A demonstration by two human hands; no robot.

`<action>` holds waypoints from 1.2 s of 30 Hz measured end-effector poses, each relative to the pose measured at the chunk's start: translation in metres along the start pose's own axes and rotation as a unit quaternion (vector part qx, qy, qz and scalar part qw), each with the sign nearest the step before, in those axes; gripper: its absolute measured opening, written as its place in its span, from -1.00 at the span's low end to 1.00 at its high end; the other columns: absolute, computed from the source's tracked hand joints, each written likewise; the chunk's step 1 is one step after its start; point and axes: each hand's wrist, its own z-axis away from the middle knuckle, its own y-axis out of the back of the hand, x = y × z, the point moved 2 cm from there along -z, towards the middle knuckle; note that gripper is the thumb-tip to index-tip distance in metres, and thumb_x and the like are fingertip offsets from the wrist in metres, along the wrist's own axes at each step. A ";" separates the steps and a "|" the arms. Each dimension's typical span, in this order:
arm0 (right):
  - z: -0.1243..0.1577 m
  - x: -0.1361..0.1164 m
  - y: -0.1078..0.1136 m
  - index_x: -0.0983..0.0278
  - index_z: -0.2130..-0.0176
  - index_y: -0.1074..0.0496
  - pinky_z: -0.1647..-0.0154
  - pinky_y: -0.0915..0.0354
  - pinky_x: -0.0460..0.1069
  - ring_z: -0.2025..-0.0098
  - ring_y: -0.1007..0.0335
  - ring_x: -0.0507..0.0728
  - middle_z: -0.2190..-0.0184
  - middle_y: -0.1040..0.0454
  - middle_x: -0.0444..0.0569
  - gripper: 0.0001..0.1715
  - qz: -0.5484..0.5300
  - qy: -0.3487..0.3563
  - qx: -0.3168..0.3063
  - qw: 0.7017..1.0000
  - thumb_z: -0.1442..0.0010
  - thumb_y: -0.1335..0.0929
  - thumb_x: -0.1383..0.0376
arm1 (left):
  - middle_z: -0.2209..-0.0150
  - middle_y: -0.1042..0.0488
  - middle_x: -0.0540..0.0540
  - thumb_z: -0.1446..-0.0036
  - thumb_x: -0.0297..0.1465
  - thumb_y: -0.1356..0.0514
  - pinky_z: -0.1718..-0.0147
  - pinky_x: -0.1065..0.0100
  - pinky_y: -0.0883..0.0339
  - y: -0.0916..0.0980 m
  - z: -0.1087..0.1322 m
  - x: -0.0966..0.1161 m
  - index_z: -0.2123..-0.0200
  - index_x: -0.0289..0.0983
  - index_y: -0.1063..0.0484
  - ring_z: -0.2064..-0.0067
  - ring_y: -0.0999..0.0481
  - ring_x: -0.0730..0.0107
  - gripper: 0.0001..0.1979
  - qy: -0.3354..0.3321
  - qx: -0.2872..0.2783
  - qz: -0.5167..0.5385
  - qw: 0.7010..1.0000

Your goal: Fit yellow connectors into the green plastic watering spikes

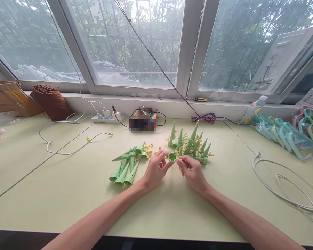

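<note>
My left hand (156,169) pinches a green cone-shaped spike (172,157), its round open end turned toward me. My right hand (191,169) is closed beside it, fingertips pinched on a small yellow piece (179,159) at the spike's rim. Both hands hover just above the pale green table (67,187). To the left lies a pile of green spikes (127,165) on their sides, with small yellow pieces (148,150) next to them. Behind my hands, several green spikes (190,142) stand upright with yellow pieces fitted.
A white cable (67,147) and power strip (106,118) lie at the back left, next to a brown bag (50,102) and cardboard (7,97). Packed turquoise items (284,133) and a bottle (253,109) sit at the right. Another white cable (284,187) loops near the right edge.
</note>
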 end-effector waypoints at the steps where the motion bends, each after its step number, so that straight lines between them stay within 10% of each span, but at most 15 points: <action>1: 0.000 0.000 0.000 0.30 0.23 -0.48 0.55 -0.23 -0.07 0.59 -0.20 -0.01 0.49 -0.39 -0.11 -0.68 0.000 0.000 -0.003 1.000 -0.36 -0.31 0.11 | 0.28 -0.34 -0.01 -0.30 -0.33 -0.18 0.55 0.55 -0.29 0.000 0.000 0.000 0.15 -0.23 -0.41 0.45 -0.31 0.58 -0.88 0.000 0.002 0.002 1.000; 11: -0.001 0.000 0.004 0.28 0.20 -0.46 0.56 -0.26 -0.06 0.52 -0.30 0.04 0.44 -0.44 -0.04 -0.68 0.039 0.012 0.048 0.998 -0.39 -0.28 0.10 | 0.27 -0.42 -0.06 -0.23 -0.18 -0.22 0.59 0.53 -0.27 0.001 -0.001 0.002 0.15 -0.27 -0.41 0.51 -0.32 0.59 -0.72 0.111 0.010 0.093 0.989; 21: -0.001 -0.002 0.002 0.25 0.18 -0.49 0.51 -0.28 -0.06 0.52 -0.30 0.03 0.38 -0.47 -0.04 -0.72 0.062 0.049 0.006 0.997 -0.40 -0.27 0.16 | 0.66 -0.34 -0.03 -0.22 0.09 -0.09 0.72 0.48 -0.01 -0.002 -0.001 0.000 0.54 -0.34 -0.38 0.69 -0.24 0.55 -0.40 0.289 -0.081 0.284 0.911; 36: -0.002 -0.001 0.004 0.27 0.26 -0.45 0.54 -0.23 -0.05 0.57 -0.21 0.03 0.52 -0.36 -0.11 -0.67 0.045 0.017 0.004 0.999 -0.38 -0.28 0.09 | 0.69 -0.29 0.08 -0.20 0.08 -0.14 0.70 0.50 -0.02 -0.002 0.000 -0.010 0.43 -0.27 -0.29 0.72 -0.17 0.59 -0.50 0.241 -0.130 0.260 0.926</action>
